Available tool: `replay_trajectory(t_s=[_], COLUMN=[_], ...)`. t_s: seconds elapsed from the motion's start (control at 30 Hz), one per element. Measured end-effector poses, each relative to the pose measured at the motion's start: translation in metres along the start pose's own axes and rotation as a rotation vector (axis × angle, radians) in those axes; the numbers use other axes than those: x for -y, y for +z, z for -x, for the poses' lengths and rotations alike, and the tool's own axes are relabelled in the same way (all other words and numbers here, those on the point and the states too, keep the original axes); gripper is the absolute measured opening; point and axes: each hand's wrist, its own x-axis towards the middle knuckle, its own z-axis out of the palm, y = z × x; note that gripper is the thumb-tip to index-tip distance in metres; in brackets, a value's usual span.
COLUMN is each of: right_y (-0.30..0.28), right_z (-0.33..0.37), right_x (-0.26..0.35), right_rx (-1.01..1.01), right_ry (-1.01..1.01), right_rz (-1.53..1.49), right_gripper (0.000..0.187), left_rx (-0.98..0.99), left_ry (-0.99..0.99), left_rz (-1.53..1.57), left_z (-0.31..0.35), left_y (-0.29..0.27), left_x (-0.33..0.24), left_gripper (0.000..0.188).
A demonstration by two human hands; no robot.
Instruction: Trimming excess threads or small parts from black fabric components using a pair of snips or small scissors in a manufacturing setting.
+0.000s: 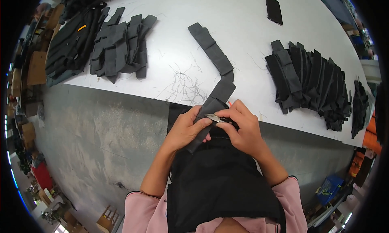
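Note:
My left hand (186, 128) pinches the near end of a black fabric strip (211, 51), which hangs a little past the table's front edge. From there the strip runs away across the white table in overlapping, stitched segments. Closed around small thread snips (213, 118), my right hand (244, 127) holds their pointed metal blades against the strip, beside my left thumb. An orange-red bit shows above the right fingers; what it belongs to is hidden. Loose dark thread ends (184, 87) lie scattered on the table just beyond my left hand.
On the white table (170, 14), a pile of black strips (121, 46) lies left, beside black bags (73, 46). Another row of strips (310, 79) lies right. A dark phone (274, 10) rests at the far right. A blue crate (330, 189) stands on the floor.

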Motion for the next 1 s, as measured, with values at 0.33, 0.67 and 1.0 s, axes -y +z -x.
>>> replay_trajectory(t_s=[0.33, 0.67, 1.0], right_y=[0.01, 0.013, 0.016], right_z=[-0.008, 0.036, 0.038], right_x=[-0.018, -0.009, -0.012], right_rx=[0.014, 0.107, -0.077], right_ry=[0.173, 0.112, 0.047], right_rz=[-0.27, 0.041, 0.063], right_gripper=[0.018, 0.022, 0.024], left_rx=[-0.104, -0.27, -0.222], left_ry=[0.065, 0.05, 0.124], left_rz=[-0.054, 0.732, 0.789], left_z=[-0.005, -0.038, -0.038], left_y=[0.0, -0.02, -0.014], left_x=[-0.001, -0.003, -0.011], left_gripper=[0.03, 0.036, 0.032])
